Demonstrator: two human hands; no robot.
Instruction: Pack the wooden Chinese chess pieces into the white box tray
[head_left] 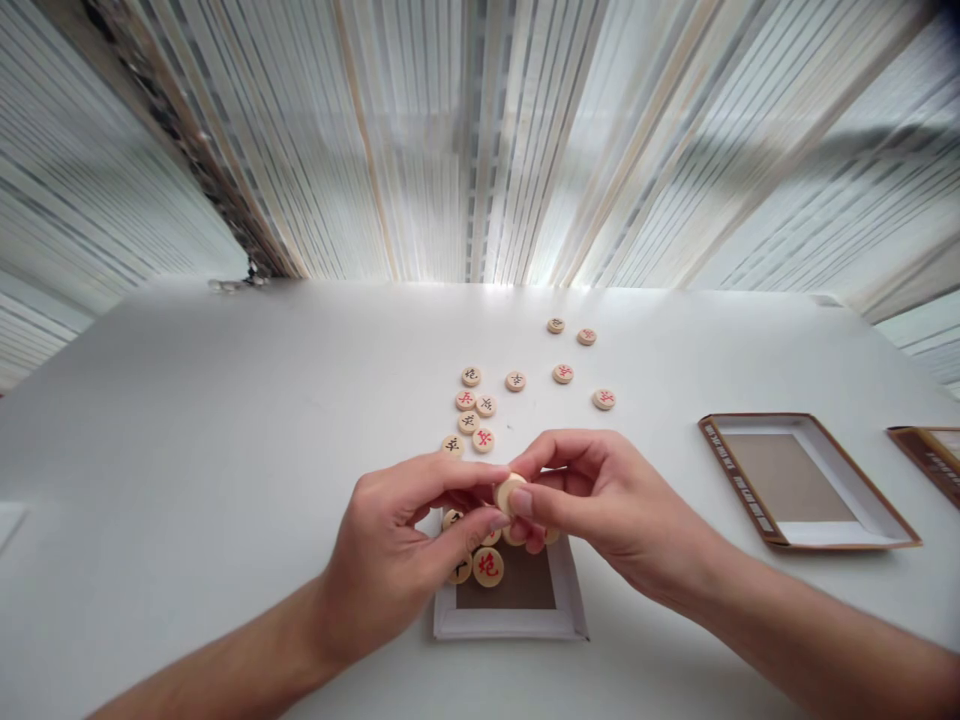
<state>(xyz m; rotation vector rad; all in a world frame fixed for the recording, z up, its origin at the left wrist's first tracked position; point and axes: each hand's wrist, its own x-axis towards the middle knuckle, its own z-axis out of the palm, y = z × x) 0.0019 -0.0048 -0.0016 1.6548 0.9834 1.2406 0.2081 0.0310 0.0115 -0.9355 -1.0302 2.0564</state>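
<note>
Between my two hands is a round wooden xiangqi piece [510,492], its blank pale side facing up. The thumb and fingers of my right hand [592,490] pinch it from the right. From the left, the fingertips of my left hand [409,530] close on its edge. Below them lies a shallow white-walled box tray [517,625] with several pieces in it, among them a red-marked xiangqi piece [488,567]. My hands hide the tray's far part and some of those pieces. Just beyond my left hand sits a black-marked xiangqi piece [452,445] on the white table.
Several loose xiangqi pieces [515,381] with red or black characters lie scattered across the white table [225,420]. A brown-edged box lid or tray [810,480] stands at the right, with part of another box [930,460] beyond it. Striped curtains [420,140] hang behind the far edge.
</note>
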